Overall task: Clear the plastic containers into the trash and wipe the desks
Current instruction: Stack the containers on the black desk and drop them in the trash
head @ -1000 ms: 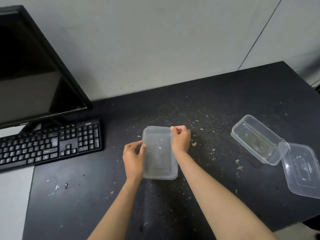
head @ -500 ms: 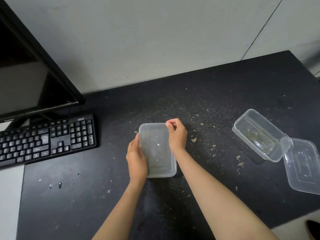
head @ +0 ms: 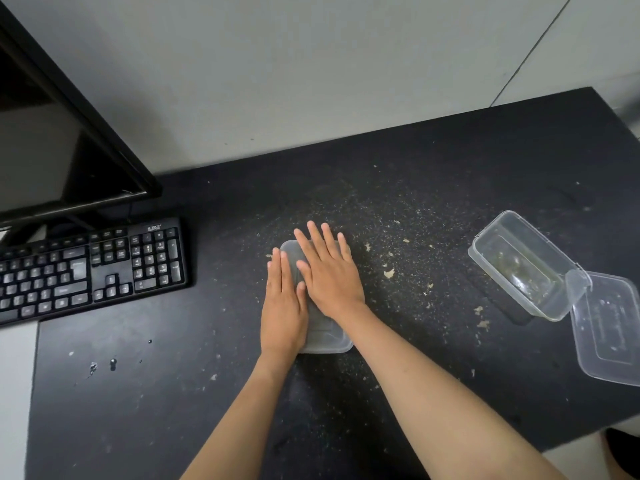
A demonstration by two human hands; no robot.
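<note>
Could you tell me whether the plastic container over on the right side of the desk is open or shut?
Open. The container has no lid on and shows greenish residue inside; its lid lies beside it on the desk.

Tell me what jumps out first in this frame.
Both hands, left hand and right hand, lie flat on a closed plastic container at the middle of the black desk. Crumbs speckle the desk around it. At the right edge sits an open, dirty container beside its loose lid.
</note>
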